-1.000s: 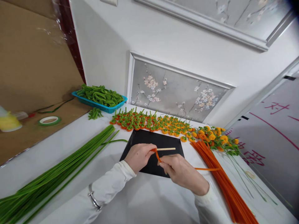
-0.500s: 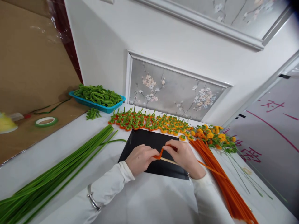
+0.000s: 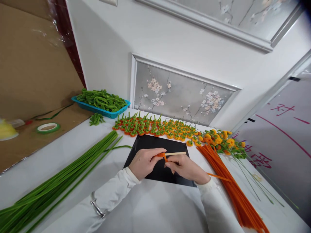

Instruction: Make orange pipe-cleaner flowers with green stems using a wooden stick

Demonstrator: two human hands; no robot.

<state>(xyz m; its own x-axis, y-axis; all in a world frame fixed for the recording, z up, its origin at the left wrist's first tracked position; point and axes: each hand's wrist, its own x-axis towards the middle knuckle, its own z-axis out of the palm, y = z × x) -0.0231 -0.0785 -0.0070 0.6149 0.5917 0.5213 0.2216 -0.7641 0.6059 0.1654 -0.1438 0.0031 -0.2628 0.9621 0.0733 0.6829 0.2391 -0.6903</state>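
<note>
My left hand (image 3: 145,162) is closed on a thin pale wooden stick (image 3: 177,153), whose free end points right. Around the stick, at my left fingertips, an orange pipe cleaner (image 3: 160,155) is coiled in tight turns. My right hand (image 3: 182,165) pinches the same pipe cleaner just below the stick. Its loose tail (image 3: 220,177) comes out past my right wrist. Both hands are over a black mat (image 3: 157,174) on the white table.
Green pipe cleaners (image 3: 70,174) lie at left, orange ones (image 3: 230,187) at right. Behind the mat stand rows of small orange pieces with green tops (image 3: 145,124). A blue basket (image 3: 97,109) holds green pieces; green tape (image 3: 48,127) lies on cardboard. Yellow-orange flowers (image 3: 218,140) lie at back right.
My right hand has moved from above the stick to below it, bringing the pipe cleaner round. The stick's free end has swung up and now shows above my right hand.
</note>
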